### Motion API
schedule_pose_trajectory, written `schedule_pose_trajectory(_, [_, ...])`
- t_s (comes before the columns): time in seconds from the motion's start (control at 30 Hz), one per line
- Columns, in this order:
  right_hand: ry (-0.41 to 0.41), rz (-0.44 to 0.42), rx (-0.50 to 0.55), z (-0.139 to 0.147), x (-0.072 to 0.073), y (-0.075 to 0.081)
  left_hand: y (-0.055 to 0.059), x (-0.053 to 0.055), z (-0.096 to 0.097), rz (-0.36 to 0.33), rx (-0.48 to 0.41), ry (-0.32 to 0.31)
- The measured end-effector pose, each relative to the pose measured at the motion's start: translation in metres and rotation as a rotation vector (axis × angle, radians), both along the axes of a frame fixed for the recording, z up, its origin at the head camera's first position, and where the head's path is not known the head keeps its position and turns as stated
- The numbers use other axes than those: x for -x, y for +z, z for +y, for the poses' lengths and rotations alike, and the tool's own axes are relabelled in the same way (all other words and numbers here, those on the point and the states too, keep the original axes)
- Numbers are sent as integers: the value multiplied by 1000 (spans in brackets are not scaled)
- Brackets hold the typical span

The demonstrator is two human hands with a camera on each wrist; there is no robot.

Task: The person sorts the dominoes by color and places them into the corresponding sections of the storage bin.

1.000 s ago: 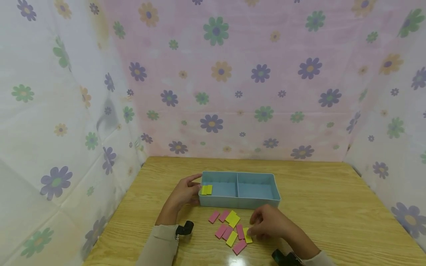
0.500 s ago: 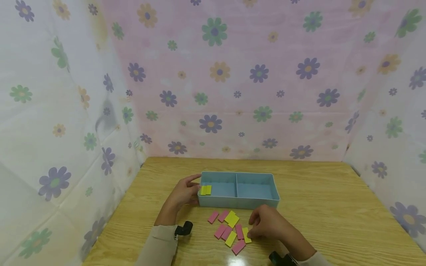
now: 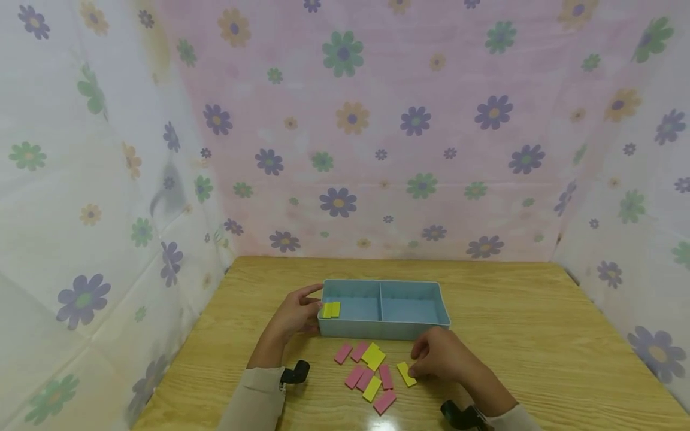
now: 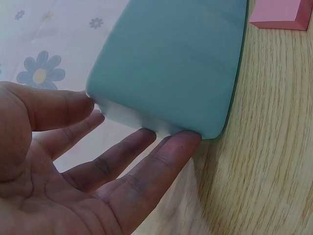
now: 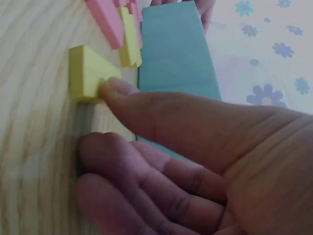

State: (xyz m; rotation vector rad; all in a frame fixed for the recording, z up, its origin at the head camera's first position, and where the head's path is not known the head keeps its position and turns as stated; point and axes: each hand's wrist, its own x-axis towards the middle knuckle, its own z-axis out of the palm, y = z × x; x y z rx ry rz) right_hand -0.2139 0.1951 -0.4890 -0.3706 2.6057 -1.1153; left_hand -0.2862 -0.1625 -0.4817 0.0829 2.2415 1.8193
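In the head view, my left hand (image 3: pixel 293 312) holds the left end of a light-blue two-compartment box (image 3: pixel 377 329). In the left wrist view, its thumb and fingertips touch the box's end wall (image 4: pixel 166 73). My right hand (image 3: pixel 443 354) is in front of the box's right half, fingers curled, with its thumb on the near end of a yellow block (image 3: pixel 406 374). In the right wrist view, the thumb tip meets this yellow block (image 5: pixel 90 76); whether a finger grips its hidden side is hard to see. Two yellow blocks (image 3: pixel 331 309) lie in the left compartment.
Left of the right hand, several pink blocks (image 3: pixel 354 377) and yellow blocks (image 3: pixel 372 389) lie scattered on the wooden table (image 3: pixel 512 323), close in front of the box. A flowered cloth (image 3: pixel 377 149) hangs behind and at both sides.
The right hand has shifted slightly right, and the yellow block at its thumb has come away from the pink block beside it. The left hand stays on the box.
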Motion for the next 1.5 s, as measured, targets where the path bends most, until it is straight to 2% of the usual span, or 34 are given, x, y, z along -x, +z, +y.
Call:
schedule_pose_trajectory(0.17, [7,-25,10,-4,-3,2,1,0,0,-2,-6,2])
schedule_pose_trajectory(0.3, [24,-10,-5,-11,-6,4,0,0,0,-1,-9,2])
schedule_pose_trajectory(0.5, [6,-2,-37,-17,-8,4,-1,1,0,0,-9,-1])
schedule_pose_trajectory(1.03, [17,8,0,-15,-10,2,3,-3,1,1,-13,-11])
schedule_pose_trajectory(1.5, [29,22,1,-14,-7,-1,-2,1,1,10,-9,-5])
